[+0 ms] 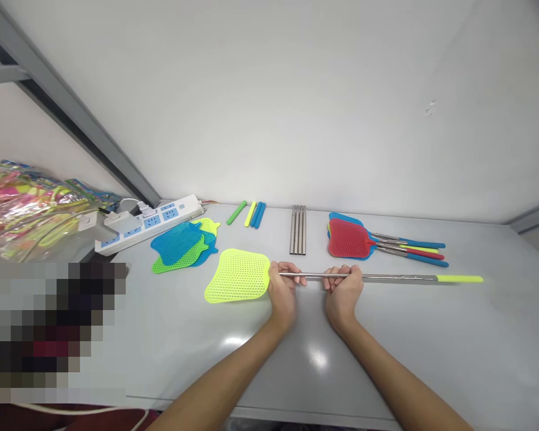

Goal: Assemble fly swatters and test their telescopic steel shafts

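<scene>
A yellow fly swatter (pixel 239 276) with an extended telescopic metal rod lies level across both hands, just above the table. My left hand (pixel 285 290) is closed around the rod close to the mesh head. Farther right along the same rod, my right hand (pixel 344 293) is closed too. The yellow grip at the rod's far end points right. Beyond my hands, several metal rods (pixel 298 230) lie side by side. Up and to the right is a pile of swatters with a red one (pixel 348 238) on top.
Loose blue and green mesh heads (pixel 177 242) overlap at the left. Behind them lie a green grip (pixel 236 213), a yellow grip (pixel 250 214) and blue grips (pixel 260 215). A white power strip (pixel 150 222) with plugs borders a plastic bag (pixel 31 203). A wall (pixel 296 108) closes the table's back.
</scene>
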